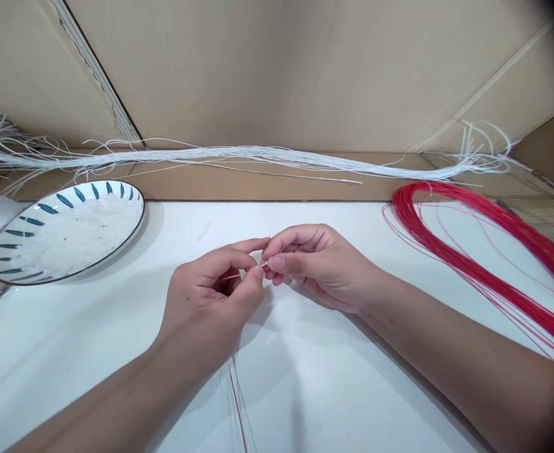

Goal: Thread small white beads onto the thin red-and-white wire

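String: thin pale string (232, 276), held up over the middle of the surface (324, 384); it crosses the gap in the left hand's curled fingers, then shows again between the two hands' fingertips.
Left hand: the left hand (210, 286), back upward, has thumb and forefinger clamped on the string; the other fingers are curled and partly hidden.
Right hand: the right hand (326, 267) meets it tip to tip, thumb and fingers pinched together on the string; whatever lies right at the tips is too small to tell.
Loose strands: one red strand (234, 390) and some pale strands (244, 402) run from beneath the left wrist toward the near edge.
Plate: white oval plate (138, 204) with blue dashes and a dark rim, left of the hands; small whitish bits appear inside, too fine to name.
Red coil: looped bundle of red cord (451, 251), right of the hands, above the right forearm in view.
White bundle: long white strands (258, 153), splayed at both ends, stretched along a cardboard ledge (258, 187) behind the surface; cardboard wall (277, 75) beyond.
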